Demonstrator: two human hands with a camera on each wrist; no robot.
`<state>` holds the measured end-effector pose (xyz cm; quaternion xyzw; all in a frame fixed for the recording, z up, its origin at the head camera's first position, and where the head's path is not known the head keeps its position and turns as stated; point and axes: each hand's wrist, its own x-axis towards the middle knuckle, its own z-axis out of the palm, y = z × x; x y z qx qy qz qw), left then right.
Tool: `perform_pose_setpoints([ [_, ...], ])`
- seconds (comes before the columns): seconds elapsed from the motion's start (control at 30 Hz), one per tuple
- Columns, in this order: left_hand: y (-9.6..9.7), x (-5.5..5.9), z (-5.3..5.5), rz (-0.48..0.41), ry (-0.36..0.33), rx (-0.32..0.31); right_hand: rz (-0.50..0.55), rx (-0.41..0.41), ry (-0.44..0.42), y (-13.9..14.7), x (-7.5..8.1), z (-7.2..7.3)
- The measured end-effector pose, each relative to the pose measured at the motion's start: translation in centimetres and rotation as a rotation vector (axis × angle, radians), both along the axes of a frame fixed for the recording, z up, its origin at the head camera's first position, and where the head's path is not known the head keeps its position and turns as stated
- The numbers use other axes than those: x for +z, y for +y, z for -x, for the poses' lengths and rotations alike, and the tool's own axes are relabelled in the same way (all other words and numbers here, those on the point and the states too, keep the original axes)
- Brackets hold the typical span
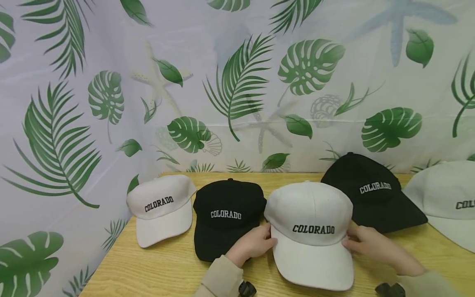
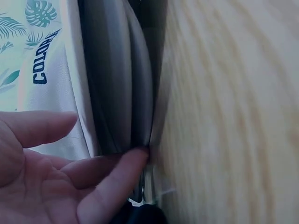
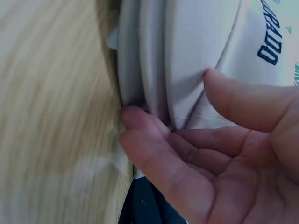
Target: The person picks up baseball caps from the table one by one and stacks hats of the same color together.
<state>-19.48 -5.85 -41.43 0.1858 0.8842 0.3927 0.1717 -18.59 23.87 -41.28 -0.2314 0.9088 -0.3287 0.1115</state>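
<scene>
In the head view, a stack of white baseball caps (image 1: 311, 268) stands front and centre, its top cap lettered COLORADO in black. Both wrist views show nested brims, one below another, close over the table. My left hand (image 1: 255, 242) grips the stack at the left where brim meets crown. At the opposite side my right hand (image 1: 372, 246) holds it likewise. In the left wrist view the thumb lies by the top brim, with fingertips (image 2: 138, 156) at the lower brims. The right wrist view has the thumb on the top brim and fingers (image 3: 140, 123) under the lower ones.
A black cap (image 1: 230, 198) stands just left of the stack, beyond it a smaller-looking white cap (image 1: 163, 225). Behind on the right are another black cap (image 1: 393, 214) and a white cap (image 1: 445, 194), cut off by the frame. A leaf-print cloth (image 1: 245, 24) hangs behind the wooden table (image 1: 122, 272).
</scene>
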Motion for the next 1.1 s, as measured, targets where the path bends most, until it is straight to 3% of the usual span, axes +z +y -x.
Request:
perform_pose_setpoints([
  [0.17,-0.1,-0.3,0.0,0.051,0.032,-0.021,-0.043,-0.028,-0.019,-0.4,-0.2,-0.3],
  [0.27,-0.4,-0.3,-0.1,0.018,0.008,-0.026,-0.034,-0.024,-0.034,-0.6,-0.3,-0.5],
  [0.4,-0.9,0.0,-0.2,-0.095,-0.123,-0.024,-0.016,-0.028,-0.04,-1.0,-0.2,-0.9],
  [0.47,-1.1,0.1,-0.2,-0.15,-0.195,-0.028,-0.027,-0.074,-0.041,-1.3,0.1,-1.1],
  [0.6,-1.1,0.2,-0.2,-0.178,-0.243,-0.048,-0.08,-0.155,-0.005,-2.0,0.7,-1.3],
  [0.83,-0.8,0.3,-0.3,-0.142,-0.18,-0.134,-0.104,-0.2,-0.006,-2.8,0.6,-1.7],
  [1.1,-0.8,0.6,-0.3,0.059,-0.061,-0.184,-0.11,-0.203,-0.04,-2.7,0.4,-1.9],
])
